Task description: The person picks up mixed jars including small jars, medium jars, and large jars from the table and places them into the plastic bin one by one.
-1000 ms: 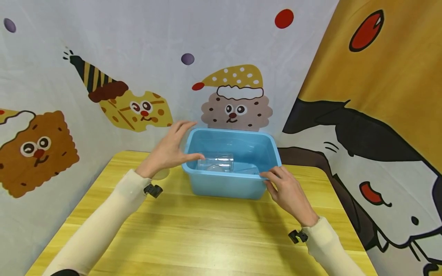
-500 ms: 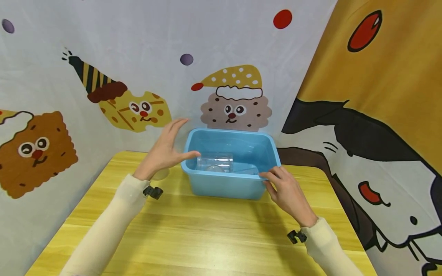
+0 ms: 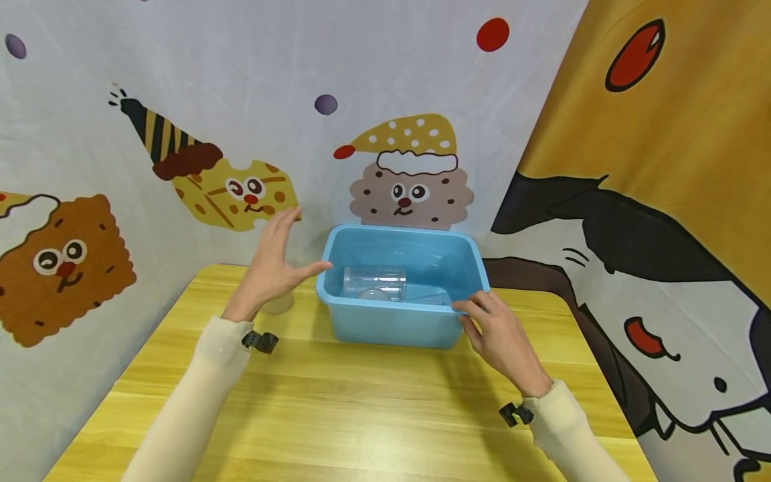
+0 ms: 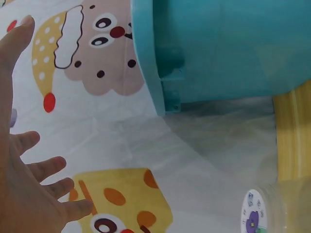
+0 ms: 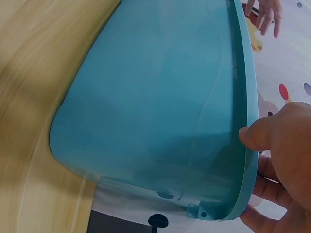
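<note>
A light-blue plastic bin (image 3: 394, 325) stands on the table. My right hand (image 3: 506, 338) pinches its near right rim, thumb outside and fingers over the inner side, as the right wrist view shows. My left hand (image 3: 265, 271) is held in the air by the bin's left end, thumb and fingers spread, holding nothing. Inside the bin a clear jar (image 3: 391, 281) lies on its side. Nearer the front wall are a round clear piece (image 3: 373, 295) and a flat clear piece (image 3: 435, 298), partly hidden. Below my left hand is a see-through jar (image 4: 279, 213) with a printed round end.
The wooden table (image 3: 361, 415) stretches in front of the bin. Behind it hangs a white cloth (image 3: 241, 67) printed with cartoon food faces. On the right a yellow cloth (image 3: 693, 134) with a large cartoon figure borders the table.
My left hand has moved left, away from the bin's left rim, with its fingers spread. My right hand stays on the rim, and the bin and its contents have not moved.
</note>
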A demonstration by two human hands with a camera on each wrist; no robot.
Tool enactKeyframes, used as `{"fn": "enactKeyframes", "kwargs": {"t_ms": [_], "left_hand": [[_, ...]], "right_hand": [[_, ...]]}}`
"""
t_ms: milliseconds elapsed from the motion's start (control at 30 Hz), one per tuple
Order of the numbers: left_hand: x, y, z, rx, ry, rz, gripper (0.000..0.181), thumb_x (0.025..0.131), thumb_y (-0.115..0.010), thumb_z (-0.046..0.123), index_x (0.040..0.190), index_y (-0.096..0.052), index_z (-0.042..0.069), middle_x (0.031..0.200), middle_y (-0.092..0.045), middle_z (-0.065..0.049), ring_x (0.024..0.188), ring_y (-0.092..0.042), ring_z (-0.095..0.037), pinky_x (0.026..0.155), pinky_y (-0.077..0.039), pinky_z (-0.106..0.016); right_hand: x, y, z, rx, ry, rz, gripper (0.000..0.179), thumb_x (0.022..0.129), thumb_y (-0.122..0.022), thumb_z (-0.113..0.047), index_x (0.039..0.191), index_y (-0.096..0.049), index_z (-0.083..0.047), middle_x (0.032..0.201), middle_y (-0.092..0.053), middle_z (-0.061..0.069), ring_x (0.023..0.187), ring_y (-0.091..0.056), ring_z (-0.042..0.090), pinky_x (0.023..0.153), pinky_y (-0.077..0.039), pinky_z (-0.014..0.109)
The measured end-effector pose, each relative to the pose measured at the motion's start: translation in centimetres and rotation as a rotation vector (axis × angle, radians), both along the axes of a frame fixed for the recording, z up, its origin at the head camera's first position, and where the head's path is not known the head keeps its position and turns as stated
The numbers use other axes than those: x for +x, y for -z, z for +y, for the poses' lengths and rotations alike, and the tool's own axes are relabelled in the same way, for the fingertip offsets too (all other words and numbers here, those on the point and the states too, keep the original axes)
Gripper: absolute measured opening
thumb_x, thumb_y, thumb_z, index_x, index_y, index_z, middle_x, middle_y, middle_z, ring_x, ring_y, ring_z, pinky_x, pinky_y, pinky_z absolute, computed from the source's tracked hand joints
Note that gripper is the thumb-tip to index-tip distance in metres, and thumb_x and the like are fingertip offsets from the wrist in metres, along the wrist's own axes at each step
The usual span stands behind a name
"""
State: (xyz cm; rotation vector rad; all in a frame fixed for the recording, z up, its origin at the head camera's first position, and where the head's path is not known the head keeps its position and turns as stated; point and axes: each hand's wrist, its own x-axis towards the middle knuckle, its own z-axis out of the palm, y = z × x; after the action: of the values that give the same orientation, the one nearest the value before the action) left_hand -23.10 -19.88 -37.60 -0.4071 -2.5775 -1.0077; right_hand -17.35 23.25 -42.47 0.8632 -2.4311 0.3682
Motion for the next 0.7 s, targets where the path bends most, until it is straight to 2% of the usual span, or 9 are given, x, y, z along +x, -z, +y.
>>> {"fn": "enactKeyframes", "kwargs": {"t_ms": [200,433,700], "left_hand": [[0.0,1.1,-0.8,0.012,-0.038,-0.034,0.114,0.079,-0.082,0.059,0.165,-0.012,0.032,0.173,-0.012,-0.004,0.160,-0.006,-0.033,0.119,-0.018,-0.074],[0.0,2.3,-1.5,0.040,-0.082,-0.045,0.113,0.080,-0.081,0.061,0.165,-0.009,0.037,0.174,-0.008,0.000,0.161,-0.005,-0.032,0.117,-0.018,-0.077],[-0.1,3.8,-2.4,0.078,-0.139,-0.056,0.116,0.080,-0.082,0.059,0.166,-0.009,0.031,0.174,-0.009,-0.002,0.160,-0.002,-0.036,0.118,-0.016,-0.077]], "right_hand": [[0.0,0.1,0.0,-0.007,-0.005,-0.004,0.027,0.087,-0.080,-0.006,0.113,-0.076,-0.014,0.101,-0.063,0.002,0.083,-0.049,0.017,0.067,-0.045,0.032],[-0.1,0.4,0.1,-0.015,-0.013,0.005,0.026,0.087,-0.080,-0.006,0.111,-0.075,-0.013,0.102,-0.064,0.003,0.083,-0.049,0.018,0.067,-0.045,0.033],[0.0,0.2,0.1,-0.013,-0.004,-0.004,0.026,0.088,-0.079,-0.006,0.112,-0.075,-0.014,0.103,-0.064,0.002,0.085,-0.050,0.018,0.069,-0.045,0.033]]}}
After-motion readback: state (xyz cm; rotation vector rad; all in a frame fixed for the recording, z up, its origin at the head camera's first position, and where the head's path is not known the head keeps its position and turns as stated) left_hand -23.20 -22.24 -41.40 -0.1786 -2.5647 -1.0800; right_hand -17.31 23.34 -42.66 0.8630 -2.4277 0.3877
